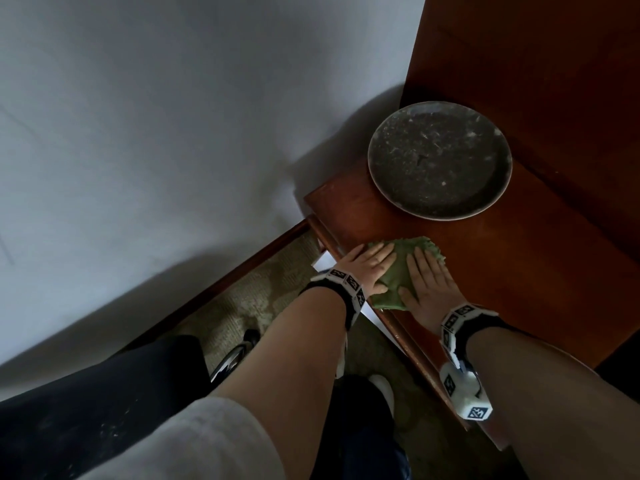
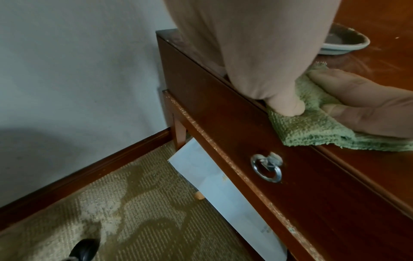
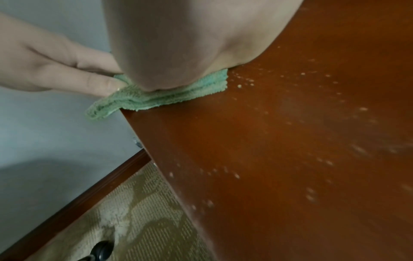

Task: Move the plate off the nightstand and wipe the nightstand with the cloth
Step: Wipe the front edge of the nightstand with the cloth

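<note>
A dark speckled plate (image 1: 440,161) stands at the back of the brown nightstand (image 1: 526,271), near the wall; its pale rim (image 2: 348,46) also shows in the left wrist view. A folded green cloth (image 1: 403,271) lies at the nightstand's front left edge, one corner hanging over it (image 3: 98,111). My left hand (image 1: 369,263) and right hand (image 1: 427,275) lie side by side on the cloth with fingers stretched flat, pressing it down. The left thumb (image 2: 286,104) rests on the cloth (image 2: 312,127). Pale crumbs dot the wood (image 3: 290,141) right of the cloth (image 3: 178,97).
A grey wall (image 1: 156,133) runs along the left, with a dark baseboard (image 2: 89,173) and patterned carpet (image 2: 134,211) below. The drawer front has a metal ring pull (image 2: 267,166). A white sheet (image 2: 214,185) leans under the nightstand. A tall wooden panel (image 1: 536,64) rises behind it.
</note>
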`<move>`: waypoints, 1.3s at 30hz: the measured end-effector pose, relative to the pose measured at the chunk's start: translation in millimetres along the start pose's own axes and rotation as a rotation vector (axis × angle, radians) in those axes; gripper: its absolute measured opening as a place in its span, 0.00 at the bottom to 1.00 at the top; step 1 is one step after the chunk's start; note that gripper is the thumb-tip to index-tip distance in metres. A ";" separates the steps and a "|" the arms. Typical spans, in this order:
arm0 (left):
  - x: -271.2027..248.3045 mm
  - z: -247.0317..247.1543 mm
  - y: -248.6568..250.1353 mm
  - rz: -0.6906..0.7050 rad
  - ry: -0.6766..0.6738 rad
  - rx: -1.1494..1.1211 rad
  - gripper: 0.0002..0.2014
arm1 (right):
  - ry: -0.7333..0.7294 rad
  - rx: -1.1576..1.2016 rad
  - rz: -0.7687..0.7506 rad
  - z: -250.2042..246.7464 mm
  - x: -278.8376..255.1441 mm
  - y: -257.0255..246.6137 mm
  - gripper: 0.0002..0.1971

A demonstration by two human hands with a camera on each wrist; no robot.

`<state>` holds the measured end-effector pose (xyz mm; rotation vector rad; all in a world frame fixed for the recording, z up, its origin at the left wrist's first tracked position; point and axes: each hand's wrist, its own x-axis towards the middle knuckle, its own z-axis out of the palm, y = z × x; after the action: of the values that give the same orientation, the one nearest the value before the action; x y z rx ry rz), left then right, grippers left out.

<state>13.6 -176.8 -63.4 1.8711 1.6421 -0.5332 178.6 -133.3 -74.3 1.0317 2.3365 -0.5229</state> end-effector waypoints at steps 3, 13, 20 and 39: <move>2.7 -2.1 -16.0 -0.029 0.020 -0.008 0.35 | 0.013 -0.014 -0.017 -5.9 15.6 -6.9 0.44; 9.9 -12.9 -80.1 -0.094 0.053 -0.036 0.33 | 0.077 -0.066 -0.072 -32.6 72.0 -39.4 0.45; 17.8 -15.4 -123.4 -0.177 0.172 -0.072 0.30 | 0.124 -0.103 -0.090 -53.1 116.9 -62.3 0.42; 22.8 -31.7 -146.7 -0.288 0.166 0.052 0.28 | 0.020 -0.119 -0.026 -85.6 145.5 -84.7 0.34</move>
<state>-129.6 -129.0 -78.7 1.7647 2.0433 -0.5538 4.8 -59.9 -83.6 0.9567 2.3703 -0.3802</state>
